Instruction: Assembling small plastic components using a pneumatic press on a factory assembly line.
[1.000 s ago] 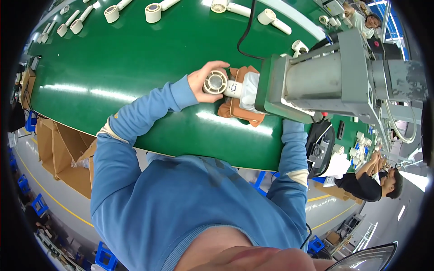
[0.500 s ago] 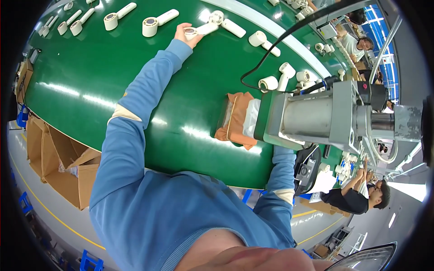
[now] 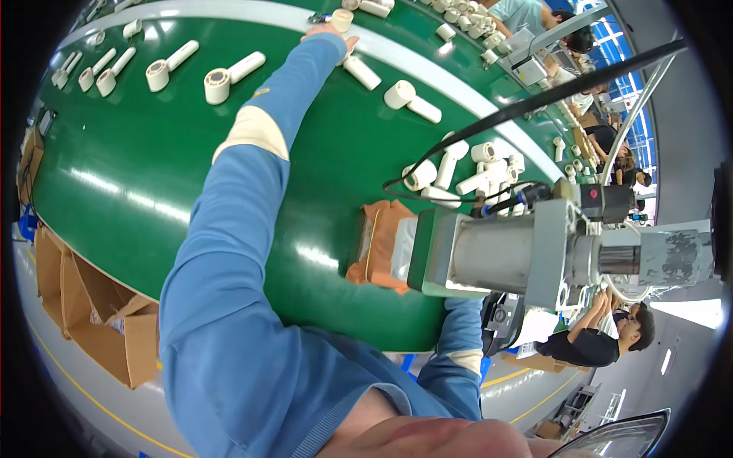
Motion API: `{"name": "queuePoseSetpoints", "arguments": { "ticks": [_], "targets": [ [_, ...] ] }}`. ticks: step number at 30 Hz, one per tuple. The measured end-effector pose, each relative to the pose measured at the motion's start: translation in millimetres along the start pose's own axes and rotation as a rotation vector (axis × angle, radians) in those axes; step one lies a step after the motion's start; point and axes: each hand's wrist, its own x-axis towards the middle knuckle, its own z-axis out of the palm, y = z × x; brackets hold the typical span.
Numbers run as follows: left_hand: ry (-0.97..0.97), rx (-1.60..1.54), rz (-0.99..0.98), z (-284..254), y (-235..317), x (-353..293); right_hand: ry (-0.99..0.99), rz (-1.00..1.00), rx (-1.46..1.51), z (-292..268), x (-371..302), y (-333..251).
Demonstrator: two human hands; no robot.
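Observation:
My left arm stretches to the far side of the green table, and my left hand is at the pale strip there. Its fingers close around a white hair-dryer-shaped housing, seen only in part. By the wrist lies another white housing, its head hidden by my sleeve. My right sleeve passes behind the grey press, which hides my right hand. In front of the press head sits a block wrapped in orange cloth, with a white pad beside it.
White housings lie in a row at the far left, one of them nearest. More are heaped behind the press. A black cable crosses above the table. Cardboard boxes stand at left. Other people work at right, one in black.
My left hand has moved farther away with the white housing, from the table onto the pale strip. The view has shifted, so the press and table appear lower.

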Motion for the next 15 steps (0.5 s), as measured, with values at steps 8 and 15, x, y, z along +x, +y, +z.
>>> {"name": "queuePoseSetpoints", "arguments": {
  "ticks": [8, 15],
  "targets": [
    [-0.339, 0.086, 0.091, 16.3, 23.4, 31.5, -0.145, 0.076, 0.027, -141.2, 96.5, -32.9],
    [-0.291, -0.087, 0.612, -17.0, -37.5, -6.6, -0.565, 0.072, -0.081, -71.0, 103.6, -42.2]
  ]
}}
